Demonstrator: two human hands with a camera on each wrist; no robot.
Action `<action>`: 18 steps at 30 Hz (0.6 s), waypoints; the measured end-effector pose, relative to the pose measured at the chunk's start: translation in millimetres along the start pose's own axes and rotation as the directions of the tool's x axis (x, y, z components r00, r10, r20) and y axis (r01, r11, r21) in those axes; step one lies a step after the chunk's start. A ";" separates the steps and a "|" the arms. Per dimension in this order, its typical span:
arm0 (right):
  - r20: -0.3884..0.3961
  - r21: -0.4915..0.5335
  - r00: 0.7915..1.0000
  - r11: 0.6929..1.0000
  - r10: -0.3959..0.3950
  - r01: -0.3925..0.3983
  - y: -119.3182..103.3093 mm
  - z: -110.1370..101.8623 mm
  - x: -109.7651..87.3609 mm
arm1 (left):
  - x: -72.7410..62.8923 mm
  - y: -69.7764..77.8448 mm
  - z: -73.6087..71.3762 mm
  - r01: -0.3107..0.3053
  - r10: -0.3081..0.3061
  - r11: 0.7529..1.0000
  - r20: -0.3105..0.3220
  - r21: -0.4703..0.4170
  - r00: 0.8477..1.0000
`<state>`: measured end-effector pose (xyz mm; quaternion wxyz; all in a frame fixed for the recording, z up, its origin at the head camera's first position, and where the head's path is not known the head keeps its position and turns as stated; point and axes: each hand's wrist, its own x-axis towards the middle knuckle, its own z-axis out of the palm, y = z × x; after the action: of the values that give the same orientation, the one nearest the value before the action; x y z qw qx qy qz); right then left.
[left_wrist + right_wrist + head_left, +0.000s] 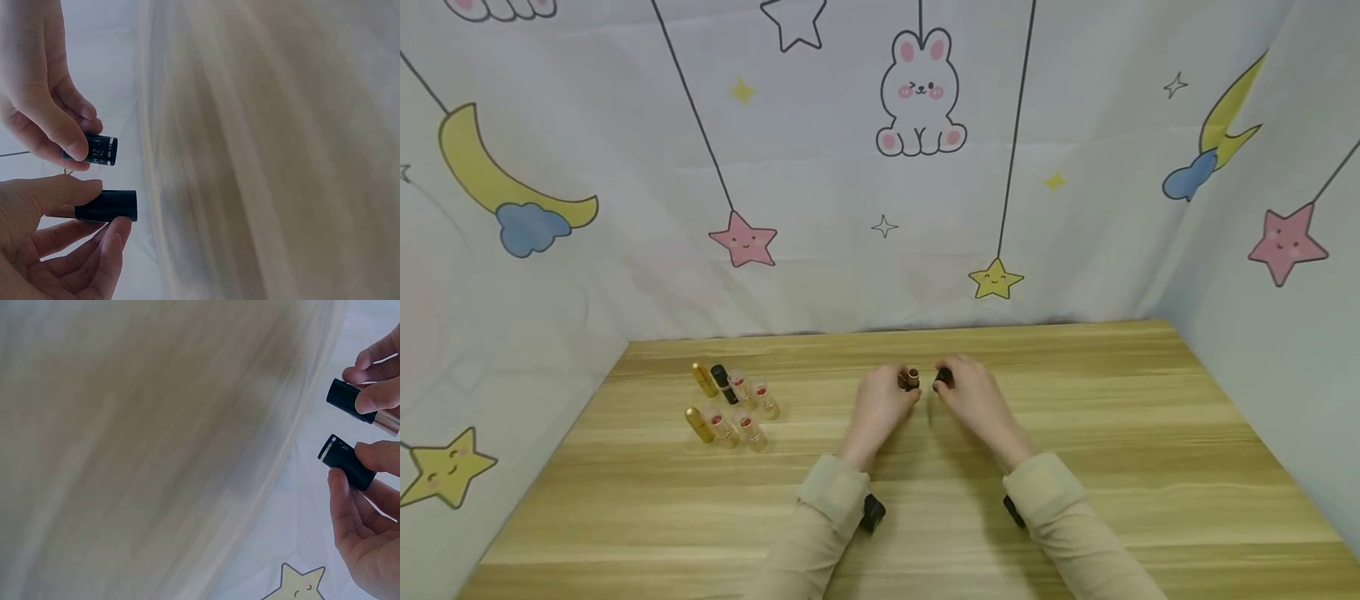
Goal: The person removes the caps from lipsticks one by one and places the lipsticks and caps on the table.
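Note:
Over the middle of the table, my left hand [880, 402] pinches a lipstick base [109, 207] between thumb and fingers. This base is black, with a gold inner tube [387, 422] showing at its upper end. Just to the right, my right hand [976, 402] grips a black lipstick cap [347, 462] that has pale lettering and a light band at one end. A small gap separates cap and base. Whether any lipstick stands up from the gold tube cannot be made out.
On the left of the table [1150, 467] stands a group of several lipsticks: gold ones [699, 424], a black one [724, 383], and clear-capped ones [751, 432] with red inside. A white curtain [820, 292] printed with stars and a rabbit hangs behind the table and at both sides.

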<state>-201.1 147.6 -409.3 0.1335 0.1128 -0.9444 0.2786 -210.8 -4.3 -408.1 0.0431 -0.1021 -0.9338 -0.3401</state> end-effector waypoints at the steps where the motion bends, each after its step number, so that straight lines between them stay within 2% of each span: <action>1: 0.010 -0.008 1.000 1.000 0.004 -0.004 1.2 0.3 0.8 | 0.8 -0.4 1.0 0.004 -0.004 1.000 0.005 -0.009 1.000; 8: 0.060 -0.005 0.996 0.998 0.063 -0.063 7.2 0.6 4.3 | 4.0 -2.4 6.8 0.003 -0.002 0.999 0.025 -0.045 1.000; 18: 0.085 -0.029 0.996 0.999 0.041 -0.039 9.5 1.3 6.9 | 8.2 -4.6 11.1 0.007 -0.005 0.998 0.035 -0.065 0.999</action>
<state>-210.5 153.7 -412.8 0.0890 0.1039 -0.9550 0.2632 -219.9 0.7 -418.2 0.0226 -0.1065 -0.9232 -0.3686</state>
